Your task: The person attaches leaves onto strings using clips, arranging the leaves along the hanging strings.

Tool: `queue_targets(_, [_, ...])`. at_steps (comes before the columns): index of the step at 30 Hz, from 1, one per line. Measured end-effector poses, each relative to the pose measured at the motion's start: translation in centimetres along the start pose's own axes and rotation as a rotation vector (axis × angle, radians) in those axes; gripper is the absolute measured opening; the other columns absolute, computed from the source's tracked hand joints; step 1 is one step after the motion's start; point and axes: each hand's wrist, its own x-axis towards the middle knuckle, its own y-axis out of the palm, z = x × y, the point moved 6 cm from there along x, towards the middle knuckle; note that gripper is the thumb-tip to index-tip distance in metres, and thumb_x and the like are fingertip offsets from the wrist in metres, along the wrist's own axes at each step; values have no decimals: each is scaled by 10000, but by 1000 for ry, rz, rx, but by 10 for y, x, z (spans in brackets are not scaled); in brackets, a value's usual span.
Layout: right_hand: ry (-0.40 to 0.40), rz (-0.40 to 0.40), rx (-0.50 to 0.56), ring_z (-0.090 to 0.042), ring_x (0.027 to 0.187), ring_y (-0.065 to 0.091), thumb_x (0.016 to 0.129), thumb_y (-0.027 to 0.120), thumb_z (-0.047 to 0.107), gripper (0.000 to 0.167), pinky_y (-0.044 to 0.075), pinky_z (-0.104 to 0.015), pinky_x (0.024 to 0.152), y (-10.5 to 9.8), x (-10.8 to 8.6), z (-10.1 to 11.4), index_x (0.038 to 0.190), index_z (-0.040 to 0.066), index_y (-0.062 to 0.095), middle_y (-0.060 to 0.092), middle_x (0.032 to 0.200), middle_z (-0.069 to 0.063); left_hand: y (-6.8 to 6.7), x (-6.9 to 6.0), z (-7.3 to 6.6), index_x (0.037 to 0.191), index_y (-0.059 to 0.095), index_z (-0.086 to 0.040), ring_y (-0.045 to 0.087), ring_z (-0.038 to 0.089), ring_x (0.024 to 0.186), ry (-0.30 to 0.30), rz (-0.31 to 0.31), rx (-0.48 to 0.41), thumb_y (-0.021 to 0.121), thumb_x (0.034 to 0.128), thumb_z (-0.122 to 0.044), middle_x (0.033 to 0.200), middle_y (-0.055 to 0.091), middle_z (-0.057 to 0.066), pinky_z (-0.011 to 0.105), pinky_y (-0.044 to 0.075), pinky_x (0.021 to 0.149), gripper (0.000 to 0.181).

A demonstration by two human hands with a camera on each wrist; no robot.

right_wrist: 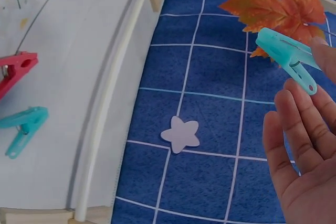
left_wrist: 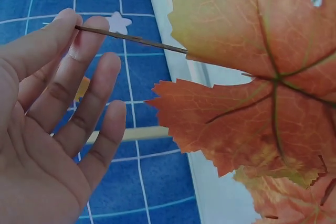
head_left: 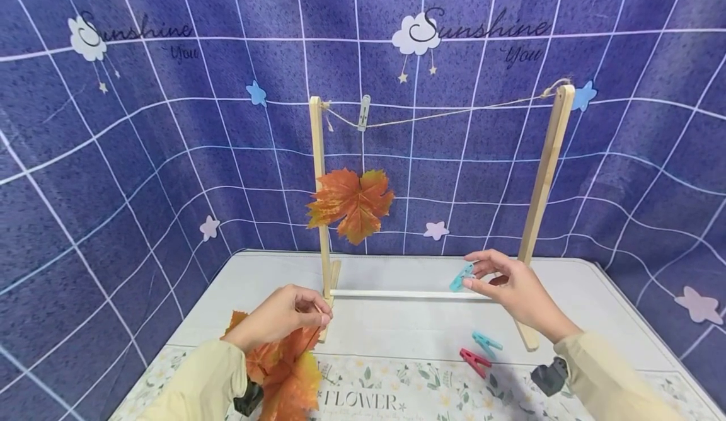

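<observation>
My left hand (head_left: 296,312) pinches the thin brown stem (left_wrist: 131,39) of an orange and yellow maple leaf (left_wrist: 236,98) between thumb and forefinger. The leaf hangs away from the palm, over more leaves (head_left: 266,358) at the table's left. In my right hand (head_left: 513,285) a teal clothespin (right_wrist: 286,51) is held between thumb and fingers, its nose pointing away from the palm. Between two wooden posts runs a twine line (head_left: 448,115). A grey clothespin (head_left: 364,113) on it holds another maple leaf (head_left: 356,205) by its stem, near the left post (head_left: 319,175).
A red clothespin (head_left: 475,362) and another teal clothespin (head_left: 486,344) lie on the white table (head_left: 397,333). A white rod (head_left: 408,294) joins the stand's feet low down. The right post (head_left: 544,175) stands behind my right hand. A blue grid curtain (head_left: 170,219) surrounds the table.
</observation>
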Motion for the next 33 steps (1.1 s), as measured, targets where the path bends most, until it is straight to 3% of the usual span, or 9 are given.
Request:
queue_targets(4, [-1, -3, -12, -129, 937, 658, 937, 759, 263, 352, 540, -285, 786, -2, 4, 5, 1243, 120, 660, 720, 1022, 26, 0, 3, -6, 987, 756, -56, 672, 198, 804, -5, -44, 5, 710, 961, -135, 829, 722, 58, 299, 530, 755, 96])
queue_targets(15, [-38, -24, -44, -153, 922, 670, 917, 783, 232, 305, 546, -285, 793, -14, 18, 25, 1178, 103, 692, 720, 982, 6, -3, 13, -23, 977, 768, -91, 626, 140, 784, -31, -253, 27, 735, 948, -200, 842, 732, -1, 303, 454, 700, 117])
queue_targets(24, [-77, -55, -75, -187, 848, 671, 891, 809, 219, 269, 544, -293, 766, -25, 25, 40, 1128, 130, 719, 713, 926, 23, -5, 26, -40, 966, 783, -115, 650, 131, 791, -22, -336, 33, 752, 934, -188, 847, 723, -29, 328, 498, 728, 86])
queue_targets(33, [-168, -110, -131, -105, 784, 652, 840, 847, 166, 206, 537, -255, 709, -39, 34, 54, 1032, 147, 776, 721, 851, 67, -10, 36, -57, 968, 795, -118, 662, 139, 795, 43, -396, 36, 762, 924, -171, 874, 751, -10, 322, 484, 700, 76])
